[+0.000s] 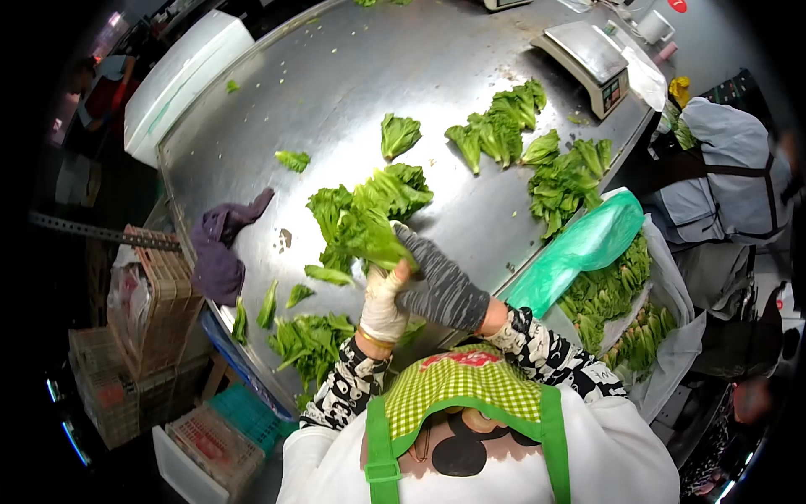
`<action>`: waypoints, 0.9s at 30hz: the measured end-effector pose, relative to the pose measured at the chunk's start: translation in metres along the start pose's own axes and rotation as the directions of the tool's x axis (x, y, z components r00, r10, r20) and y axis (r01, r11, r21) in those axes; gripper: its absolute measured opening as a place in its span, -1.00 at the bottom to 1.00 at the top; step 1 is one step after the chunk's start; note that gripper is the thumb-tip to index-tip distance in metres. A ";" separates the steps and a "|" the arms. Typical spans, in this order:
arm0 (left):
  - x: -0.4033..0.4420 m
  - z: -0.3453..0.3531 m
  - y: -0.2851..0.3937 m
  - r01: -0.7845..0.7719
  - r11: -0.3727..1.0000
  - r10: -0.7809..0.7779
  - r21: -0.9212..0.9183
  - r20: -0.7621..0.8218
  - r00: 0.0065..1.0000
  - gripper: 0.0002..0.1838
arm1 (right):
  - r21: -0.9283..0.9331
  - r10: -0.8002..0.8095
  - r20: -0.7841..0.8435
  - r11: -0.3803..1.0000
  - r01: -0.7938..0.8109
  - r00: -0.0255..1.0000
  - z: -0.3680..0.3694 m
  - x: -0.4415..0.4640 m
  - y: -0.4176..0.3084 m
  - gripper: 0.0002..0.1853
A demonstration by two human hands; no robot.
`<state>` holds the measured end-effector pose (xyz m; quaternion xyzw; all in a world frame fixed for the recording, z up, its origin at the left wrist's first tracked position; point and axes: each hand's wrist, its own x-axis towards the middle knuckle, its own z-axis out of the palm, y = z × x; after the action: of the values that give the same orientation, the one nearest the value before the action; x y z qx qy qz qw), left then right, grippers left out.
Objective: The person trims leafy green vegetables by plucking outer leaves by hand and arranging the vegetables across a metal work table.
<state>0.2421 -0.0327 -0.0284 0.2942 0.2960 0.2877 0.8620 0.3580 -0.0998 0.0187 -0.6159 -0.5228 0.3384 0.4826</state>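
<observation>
A green head of lettuce (374, 239) is held between my two hands above the metal table. My left hand (383, 307), in a whitish glove with fingertips showing, is closed around its lower end. My right hand (441, 281), in a grey striped glove, is closed against the lettuce's right side; its fingertips are partly hidden. Just beyond, more lettuce (403, 189) lies on the table. Loose leaves (329, 275) lie to the left of my hands, and a leafy pile (311, 346) is beside my left forearm.
Lettuce rows (499, 130) and a scale (588, 63) are on the table's right side. A green plastic bag (579, 244) lies by a lined container of lettuce (642, 336). A purple cloth (220, 252) hangs over the left edge, near a white foam box (189, 80) and crates (155, 319).
</observation>
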 end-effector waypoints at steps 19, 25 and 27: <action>0.035 0.013 0.015 0.071 0.993 -0.087 0.096 0.172 0.981 -0.33 | 0.574 0.322 -0.600 0.811 0.114 0.732 -0.260 0.113 0.131 -0.68; 0.012 -0.002 0.002 0.097 0.988 -0.101 0.122 0.035 0.994 -0.39 | 0.360 0.466 -0.806 0.876 -0.321 0.365 -0.416 0.159 0.247 -0.75; 0.009 -0.006 -0.003 0.141 0.982 -0.142 0.125 0.002 0.990 -0.37 | 0.161 0.383 -0.855 0.837 -0.522 0.350 -0.434 0.171 0.281 -0.75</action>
<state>0.2451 -0.0269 -0.0377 0.3270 0.3289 0.2051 0.8619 0.8855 -0.0349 -0.1003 -0.8511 -0.0407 0.0670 0.5190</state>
